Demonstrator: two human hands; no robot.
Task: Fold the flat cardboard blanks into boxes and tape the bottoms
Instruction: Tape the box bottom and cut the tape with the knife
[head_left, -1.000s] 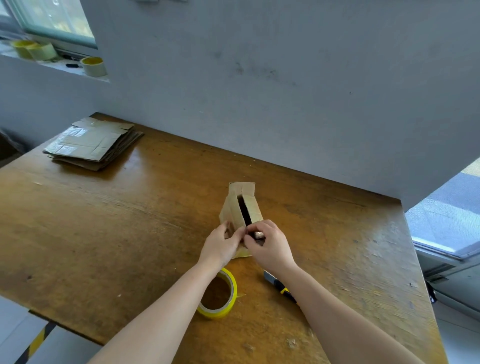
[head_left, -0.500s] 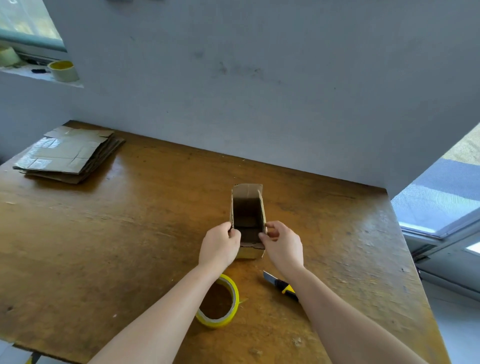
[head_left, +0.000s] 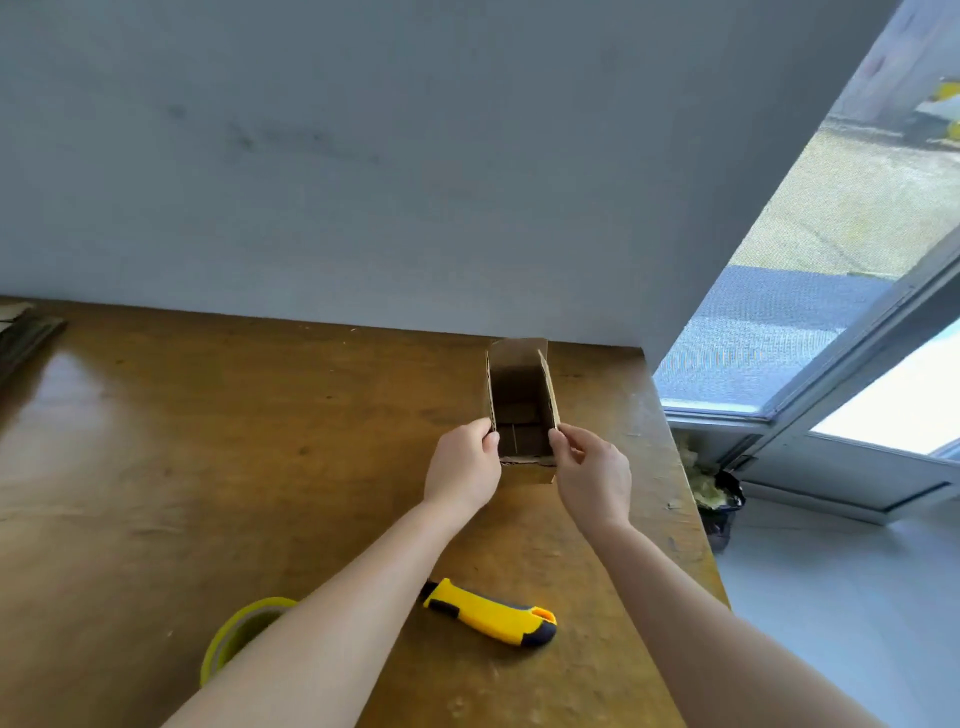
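box (head_left: 522, 405): open end facing up, 12 o'clock of utility knife (head_left: 488, 618), over surface (head_left: 208, 441) | left hand (head_left: 462, 467), right hand (head_left: 592, 470): fingers (head_left: 485, 435) pinching side walls | handling: light, thin, crushable; grip near corners

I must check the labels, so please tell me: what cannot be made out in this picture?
Head view, box underside: hidden by the box itself, so tape there cannot be told.
Head view, tape roll: partly covered by the left forearm.
Head view, stack of flat blanks: cut off by the left edge.
Head view, utility knife tip: behind the left forearm.
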